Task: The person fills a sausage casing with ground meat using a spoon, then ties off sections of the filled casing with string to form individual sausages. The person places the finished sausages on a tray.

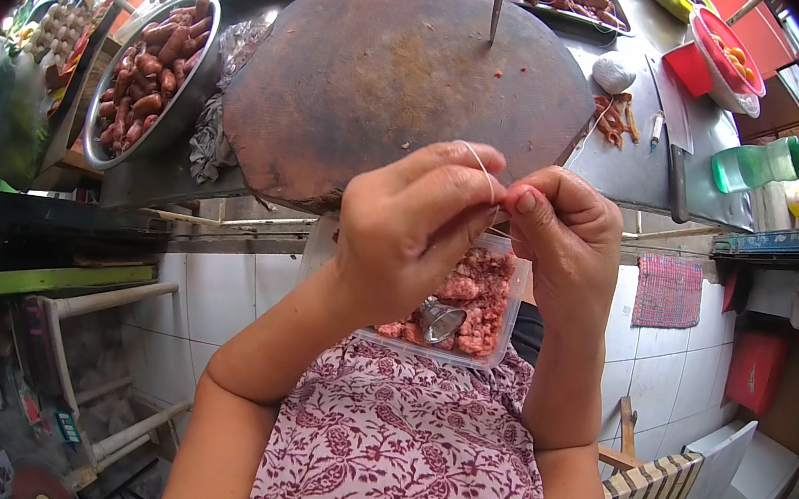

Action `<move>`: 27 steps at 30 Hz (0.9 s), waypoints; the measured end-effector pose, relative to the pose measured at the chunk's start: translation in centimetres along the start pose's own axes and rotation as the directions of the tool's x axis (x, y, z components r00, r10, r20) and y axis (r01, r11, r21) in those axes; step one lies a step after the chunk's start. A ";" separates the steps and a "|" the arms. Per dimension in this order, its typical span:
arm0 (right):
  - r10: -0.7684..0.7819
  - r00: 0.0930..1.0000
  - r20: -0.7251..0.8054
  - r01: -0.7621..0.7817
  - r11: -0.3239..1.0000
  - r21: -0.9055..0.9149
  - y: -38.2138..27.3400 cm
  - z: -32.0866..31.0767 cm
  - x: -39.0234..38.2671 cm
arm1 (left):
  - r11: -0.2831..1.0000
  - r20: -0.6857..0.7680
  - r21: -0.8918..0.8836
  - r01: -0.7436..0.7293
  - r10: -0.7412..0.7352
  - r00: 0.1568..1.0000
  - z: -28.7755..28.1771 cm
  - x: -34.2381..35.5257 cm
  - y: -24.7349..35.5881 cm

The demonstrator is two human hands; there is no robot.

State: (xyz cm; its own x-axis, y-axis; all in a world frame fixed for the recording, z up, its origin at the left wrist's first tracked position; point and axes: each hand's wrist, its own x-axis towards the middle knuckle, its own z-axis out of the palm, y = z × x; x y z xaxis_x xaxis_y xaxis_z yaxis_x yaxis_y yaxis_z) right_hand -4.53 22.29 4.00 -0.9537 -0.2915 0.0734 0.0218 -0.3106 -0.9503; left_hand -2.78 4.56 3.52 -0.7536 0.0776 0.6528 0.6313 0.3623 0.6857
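In front of my chest, both hands are raised close together above the near edge of a chopping board [381, 86]. A thin white string [487, 170] loops over the fingers of my left hand [412, 213], which are curled round it. My right hand [569, 229] pinches the same string between thumb and forefinger. From there the string runs up to a white ball of string [613, 73] at the board's right. Below my hands, a clear plastic tub [431, 355] holds chopped raw meat [487, 291] and a metal funnel [441, 322]; my left hand partly hides them.
A metal basin [96, 149] of sausages stands left of the board, and a tray [623, 25] of sausages lies behind it. A thin blade [498, 10] stands upright on the board. A knife [677, 175] and a green bottle [755, 167] lie at the right.
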 end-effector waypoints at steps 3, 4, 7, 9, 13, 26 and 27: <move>-0.014 0.996 -0.083 -0.004 0.977 -0.213 0.1 0.9 0.0 | 0.765 0.107 -0.526 0.373 -0.375 0.921 -0.4 0.4 0.2; -0.184 0.980 -0.072 0.151 0.932 -0.330 0.3 1.3 -0.1 | 0.648 0.185 -0.614 0.452 -0.438 0.880 -0.8 0.5 -0.1; -0.461 0.886 0.045 0.395 0.703 -0.591 0.7 2.0 -0.7 | 0.250 0.406 -0.751 0.611 -0.555 0.726 -1.8 0.5 -0.9; -0.485 0.864 0.134 0.450 0.627 -0.637 0.8 2.1 -0.8 | 0.205 0.454 -0.759 0.618 -0.514 0.728 -1.8 0.0 -1.1; -0.570 0.815 0.110 0.490 0.574 -0.656 1.1 2.2 -0.5 | 0.497 0.329 -0.663 0.560 -0.479 0.814 -1.3 -0.2 -0.9; -0.292 0.956 -0.030 0.122 0.487 -0.865 4.0 -3.5 7.0 | 0.544 0.384 -0.502 0.673 -0.557 0.736 -4.8 1.5 -3.0; -0.306 0.952 -0.009 0.082 0.285 -0.955 4.2 -4.1 7.6 | 0.591 0.363 -0.417 0.691 -0.589 0.722 -5.4 1.2 -3.2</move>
State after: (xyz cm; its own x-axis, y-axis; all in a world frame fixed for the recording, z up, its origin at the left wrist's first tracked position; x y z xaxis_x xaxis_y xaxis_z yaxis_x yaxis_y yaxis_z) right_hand -12.94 22.50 -0.69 -0.9175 -0.1741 0.3577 -0.3585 0.7515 -0.5538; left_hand -4.71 -1.48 3.83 -0.9824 0.1801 -0.0489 -0.0712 -0.1194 0.9903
